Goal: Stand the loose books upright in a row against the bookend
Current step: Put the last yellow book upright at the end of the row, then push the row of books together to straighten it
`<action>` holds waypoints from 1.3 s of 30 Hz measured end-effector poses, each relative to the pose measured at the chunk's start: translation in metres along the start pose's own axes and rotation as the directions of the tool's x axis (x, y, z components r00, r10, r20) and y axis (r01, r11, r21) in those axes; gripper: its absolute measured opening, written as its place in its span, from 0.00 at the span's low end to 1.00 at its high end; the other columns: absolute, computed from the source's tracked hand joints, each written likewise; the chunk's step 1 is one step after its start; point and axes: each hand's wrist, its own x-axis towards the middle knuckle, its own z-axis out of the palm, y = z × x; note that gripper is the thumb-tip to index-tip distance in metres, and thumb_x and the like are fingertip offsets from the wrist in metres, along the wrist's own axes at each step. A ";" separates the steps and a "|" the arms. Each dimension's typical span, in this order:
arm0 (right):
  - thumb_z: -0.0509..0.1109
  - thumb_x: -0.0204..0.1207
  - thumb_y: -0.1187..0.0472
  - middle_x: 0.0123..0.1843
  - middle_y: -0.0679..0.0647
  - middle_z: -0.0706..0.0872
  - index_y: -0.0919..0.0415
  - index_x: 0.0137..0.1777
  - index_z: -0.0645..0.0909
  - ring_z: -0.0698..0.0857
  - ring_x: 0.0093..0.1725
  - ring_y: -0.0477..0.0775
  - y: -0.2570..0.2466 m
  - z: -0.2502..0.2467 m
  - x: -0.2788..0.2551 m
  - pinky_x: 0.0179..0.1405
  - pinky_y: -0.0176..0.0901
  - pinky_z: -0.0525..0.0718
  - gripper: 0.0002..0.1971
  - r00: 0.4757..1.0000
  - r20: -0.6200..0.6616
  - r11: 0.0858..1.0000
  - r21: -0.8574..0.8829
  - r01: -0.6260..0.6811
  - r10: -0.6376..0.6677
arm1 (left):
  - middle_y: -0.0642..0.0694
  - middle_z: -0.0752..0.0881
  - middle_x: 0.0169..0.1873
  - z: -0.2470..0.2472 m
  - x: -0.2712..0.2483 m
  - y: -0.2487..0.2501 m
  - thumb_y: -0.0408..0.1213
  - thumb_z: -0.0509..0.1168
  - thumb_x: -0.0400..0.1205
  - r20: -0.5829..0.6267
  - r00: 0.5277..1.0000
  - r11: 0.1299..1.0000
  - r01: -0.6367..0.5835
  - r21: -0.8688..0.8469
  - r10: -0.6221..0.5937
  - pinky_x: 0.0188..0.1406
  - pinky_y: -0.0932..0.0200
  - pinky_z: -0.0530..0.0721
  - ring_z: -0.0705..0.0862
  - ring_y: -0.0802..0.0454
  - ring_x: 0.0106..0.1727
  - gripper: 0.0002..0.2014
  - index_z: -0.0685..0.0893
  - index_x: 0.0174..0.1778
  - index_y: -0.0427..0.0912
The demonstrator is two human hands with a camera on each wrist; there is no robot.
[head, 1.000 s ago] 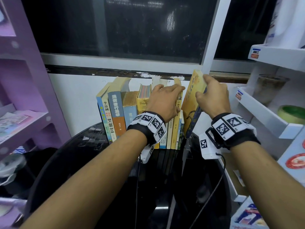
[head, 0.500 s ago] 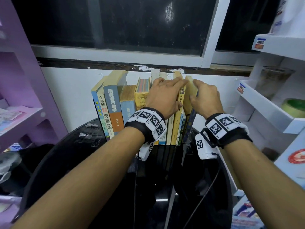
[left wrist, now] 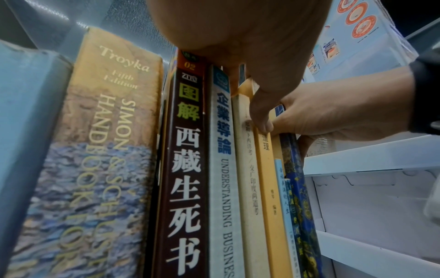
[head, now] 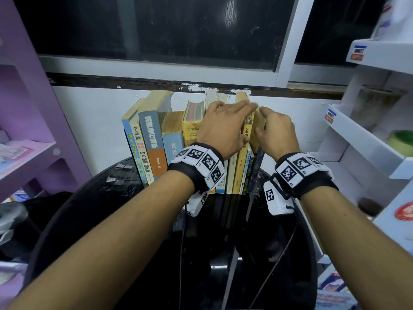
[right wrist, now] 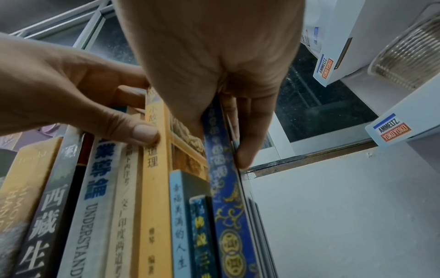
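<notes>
A row of books (head: 194, 142) stands upright on a glossy black surface (head: 107, 198) against the white wall below a dark window, spines facing out. From the left come a thin blue spine, a grey-and-orange one with large Chinese characters, a pale blue one with yellowed pages, the worn yellow "Troyka" handbook (left wrist: 102, 150), a dark brown spine, a white "Understanding Business" spine, a cream one, an orange-yellow one (right wrist: 154, 188), two short thin ones and, at the right end, a dark blue book with gold ornament (right wrist: 228, 216). The left hand (head: 223, 128) lies over the tops of the middle books, fingers extended, its thumb pressed to the orange-yellow spine. The right hand (head: 277, 135) grasps the blue book near its top, thumb on its outer face and fingers (right wrist: 190, 105) curled on its inner side.
</notes>
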 end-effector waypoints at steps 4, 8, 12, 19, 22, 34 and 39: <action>0.63 0.79 0.63 0.54 0.62 0.88 0.58 0.64 0.79 0.85 0.52 0.68 0.001 0.006 0.000 0.50 0.56 0.85 0.14 0.999 -0.030 1.000 0.011 0.017 -0.017 | 0.53 0.70 0.79 0.000 -0.001 0.000 0.50 0.72 0.75 -0.003 1.000 1.000 -0.006 -0.001 0.006 0.78 0.50 0.54 0.73 0.51 0.76 0.37 0.65 0.79 0.55; 0.62 0.80 0.62 0.55 0.62 0.88 0.58 0.66 0.79 0.86 0.52 0.67 0.003 0.010 0.000 0.51 0.57 0.85 0.15 0.998 -0.058 0.999 0.010 0.039 -0.038 | 0.54 0.69 0.80 0.000 -0.001 0.000 0.51 0.71 0.75 -0.005 1.000 1.000 -0.004 0.004 0.005 0.78 0.50 0.54 0.73 0.52 0.76 0.37 0.65 0.80 0.55; 0.60 0.82 0.61 0.59 0.60 0.86 0.58 0.64 0.80 0.85 0.55 0.64 0.008 0.013 -0.001 0.51 0.54 0.82 0.13 0.997 -0.056 0.998 0.042 0.053 -0.050 | 0.54 0.69 0.80 0.002 0.000 0.000 0.52 0.71 0.75 -0.009 1.000 1.000 -0.006 0.008 0.007 0.78 0.50 0.55 0.72 0.52 0.76 0.37 0.65 0.80 0.56; 0.59 0.80 0.61 0.61 0.58 0.84 0.57 0.63 0.79 0.83 0.56 0.63 0.006 0.014 -0.003 0.55 0.56 0.82 0.14 1.000 0.008 0.992 0.121 0.026 -0.028 | 0.53 0.72 0.78 0.004 -0.002 -0.002 0.52 0.72 0.75 -0.029 0.999 0.999 -0.024 0.022 0.025 0.77 0.49 0.58 0.75 0.51 0.75 0.37 0.66 0.79 0.54; 0.61 0.78 0.61 0.60 0.58 0.86 0.56 0.68 0.77 0.84 0.56 0.62 0.007 0.007 -0.002 0.58 0.57 0.82 0.18 0.995 0.100 0.979 0.204 0.000 -0.020 | 0.51 0.78 0.73 0.004 -0.001 -0.002 0.53 0.72 0.74 -0.032 0.999 1.000 -0.014 0.019 0.014 0.78 0.49 0.59 0.77 0.50 0.72 0.37 0.67 0.78 0.50; 0.74 0.74 0.66 0.63 0.51 0.85 0.47 0.77 0.61 0.87 0.57 0.51 0.019 -0.015 0.006 0.50 0.42 0.88 0.36 0.857 0.502 0.921 0.377 -0.095 -0.117 | 0.52 0.82 0.67 0.004 0.000 -0.002 0.53 0.74 0.72 -0.057 0.998 1.000 -0.024 -0.001 0.024 0.76 0.49 0.60 0.80 0.50 0.69 0.35 0.69 0.74 0.50; 0.71 0.77 0.69 0.70 0.46 0.75 0.47 0.86 0.41 0.84 0.60 0.51 0.018 -0.022 0.000 0.54 0.41 0.83 0.49 0.831 0.553 0.928 0.338 -0.154 -0.063 | 0.50 0.72 0.78 0.002 -0.002 -0.004 0.54 0.70 0.76 -0.033 0.998 0.998 -0.062 0.012 0.062 0.80 0.48 0.56 0.72 0.51 0.77 0.37 0.64 0.79 0.49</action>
